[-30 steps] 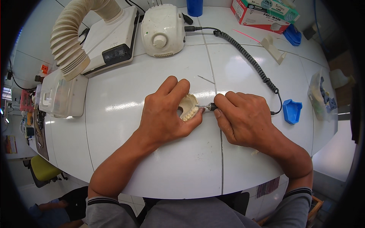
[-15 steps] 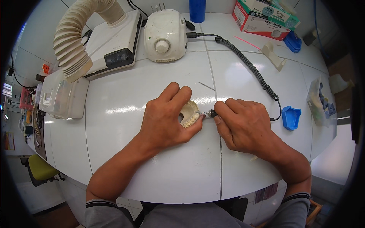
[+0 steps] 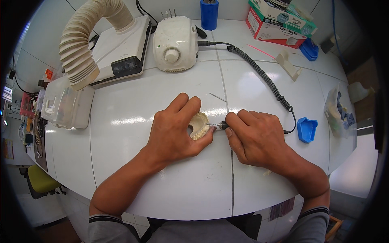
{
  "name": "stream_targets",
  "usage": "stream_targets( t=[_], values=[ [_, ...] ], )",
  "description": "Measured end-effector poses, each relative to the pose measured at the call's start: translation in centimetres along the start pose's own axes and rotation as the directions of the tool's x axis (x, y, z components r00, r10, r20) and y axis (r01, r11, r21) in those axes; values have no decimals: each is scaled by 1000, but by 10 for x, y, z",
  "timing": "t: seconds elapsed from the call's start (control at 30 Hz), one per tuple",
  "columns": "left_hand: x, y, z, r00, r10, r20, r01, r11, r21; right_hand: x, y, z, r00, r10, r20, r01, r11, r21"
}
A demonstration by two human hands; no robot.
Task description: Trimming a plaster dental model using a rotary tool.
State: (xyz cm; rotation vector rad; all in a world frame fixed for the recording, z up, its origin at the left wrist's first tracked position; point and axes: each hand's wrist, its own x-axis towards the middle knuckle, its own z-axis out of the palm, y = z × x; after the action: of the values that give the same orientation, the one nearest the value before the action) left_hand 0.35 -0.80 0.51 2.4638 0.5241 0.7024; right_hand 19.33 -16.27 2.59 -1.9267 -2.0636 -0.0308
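My left hand (image 3: pixel 172 127) grips a cream dental cast (image 3: pixel 199 126), its curved row of teeth showing between fingers and thumb. In my right hand (image 3: pixel 257 137) is a rotary handpiece (image 3: pixel 222 125), held like a pen. Its thin metal bur meets the teeth on the cast's right side, close to my left thumb tip; whether it touches cannot be told. From behind my right hand, a coiled black cord (image 3: pixel 261 69) runs back to a white control unit (image 3: pixel 175 44) with a round knob. A thin metal bur or pin (image 3: pixel 218 97) lies on the white table beyond the cast.
A white machine (image 3: pixel 117 52) with a ribbed hose (image 3: pixel 77 48) stands far left, by a clear plastic case (image 3: pixel 67 103). Rightward are an open blue box (image 3: pixel 307 129), a clear tub (image 3: pixel 339 111) and a cream stand (image 3: pixel 288 67). A blue cup (image 3: pixel 209 15) and mask boxes (image 3: pixel 279 24) stand behind.
The whole view has shifted slightly, so table things sit a little lower. Both hands keep their grip, and the bur tip stays by the cast's teeth.
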Motion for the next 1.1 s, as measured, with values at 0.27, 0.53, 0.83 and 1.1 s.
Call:
stream_targets(
  t=[0.27, 0.53, 0.83, 1.1],
  values=[
    [1, 1, 0, 1000, -12, 9, 11, 1000, 12, 0, -1, -2, 1000, 0, 1, 0, 1000, -7],
    [1, 1, 0, 1000, -12, 11, 12, 1000, 10, 1, 1, -2, 1000, 17, 14, -17, 1000, 2],
    [0, 1, 0, 1000, -5, 2, 5, 1000, 6, 0, 0, -1, 1000, -1, -10, 1, 1000, 1],
    [-1, 1, -1, 999, -15, 29, 14, 1000, 16, -1, 0, 1, 999, 20, -32, -19, 999, 28]
  ],
)
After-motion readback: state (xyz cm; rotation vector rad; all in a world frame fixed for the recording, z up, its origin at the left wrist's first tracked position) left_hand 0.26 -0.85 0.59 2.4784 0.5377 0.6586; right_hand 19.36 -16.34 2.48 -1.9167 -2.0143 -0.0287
